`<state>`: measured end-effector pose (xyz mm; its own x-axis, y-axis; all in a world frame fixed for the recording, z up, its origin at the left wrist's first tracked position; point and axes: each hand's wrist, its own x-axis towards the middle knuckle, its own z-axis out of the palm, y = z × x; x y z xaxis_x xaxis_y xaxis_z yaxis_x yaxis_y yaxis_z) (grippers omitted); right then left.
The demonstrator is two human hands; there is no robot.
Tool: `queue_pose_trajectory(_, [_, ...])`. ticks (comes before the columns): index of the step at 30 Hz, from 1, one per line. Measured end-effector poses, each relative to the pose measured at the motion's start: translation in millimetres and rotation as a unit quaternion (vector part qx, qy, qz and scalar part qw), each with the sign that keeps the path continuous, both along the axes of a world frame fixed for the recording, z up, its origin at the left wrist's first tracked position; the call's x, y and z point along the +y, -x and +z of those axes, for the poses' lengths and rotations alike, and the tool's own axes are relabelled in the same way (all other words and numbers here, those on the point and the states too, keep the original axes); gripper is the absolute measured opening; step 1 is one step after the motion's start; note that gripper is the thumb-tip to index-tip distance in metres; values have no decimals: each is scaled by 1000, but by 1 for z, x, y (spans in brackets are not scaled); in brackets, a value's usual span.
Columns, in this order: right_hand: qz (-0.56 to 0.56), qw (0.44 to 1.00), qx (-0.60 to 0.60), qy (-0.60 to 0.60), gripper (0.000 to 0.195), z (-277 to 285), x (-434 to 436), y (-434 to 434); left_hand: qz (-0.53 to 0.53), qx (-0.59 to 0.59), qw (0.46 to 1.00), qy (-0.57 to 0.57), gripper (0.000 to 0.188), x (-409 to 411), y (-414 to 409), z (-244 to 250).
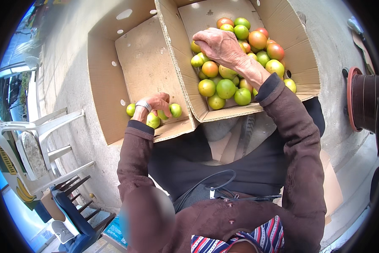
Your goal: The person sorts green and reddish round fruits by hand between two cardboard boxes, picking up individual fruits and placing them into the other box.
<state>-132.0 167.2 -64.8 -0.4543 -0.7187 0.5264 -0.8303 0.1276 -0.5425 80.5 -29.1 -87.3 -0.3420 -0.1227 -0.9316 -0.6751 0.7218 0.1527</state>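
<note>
Two open cardboard boxes stand side by side before me. The right cardboard box [290,41] holds many tomatoes [226,89], green to orange-red. My right hand [221,47] is over their left part, its fingers curled down; whether it grips a tomato is hidden. The left cardboard box [145,63] has several green tomatoes [153,120] along its near edge. My left hand [159,102], with a metal-band watch [144,105] at the wrist, reaches down among them. Its fingers touch a green tomato [162,115], and another green tomato [175,110] lies just right of the fingers.
White plastic chairs [58,126] lie or stand at the left on the concrete floor. Below them are a dark blue chair [81,224] and a carton with a banana picture [28,193]. A brown pot with an orange rim [354,99] is at the far right.
</note>
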Motion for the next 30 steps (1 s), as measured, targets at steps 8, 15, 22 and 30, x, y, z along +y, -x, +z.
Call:
queue_pose_trajectory(8, [85, 993, -51, 64, 58, 22, 7, -27, 368, 417, 743, -373, 68, -12, 5, 54])
queue_pose_trajectory(15, [220, 960, -47, 170, 81, 34, -2, -58, 344, 480, 684, -429, 83, -12, -1, 53])
queue_pose_trajectory(22, [218, 948, -165, 161, 50, 51, 3, -61, 336, 459, 689, -449, 96, 12, 13, 62])
queue_pose_trajectory(30, [157, 875, -458, 20, 50, 69, 50, 9, 489, 487, 624, -366, 30, -29, 24, 26])
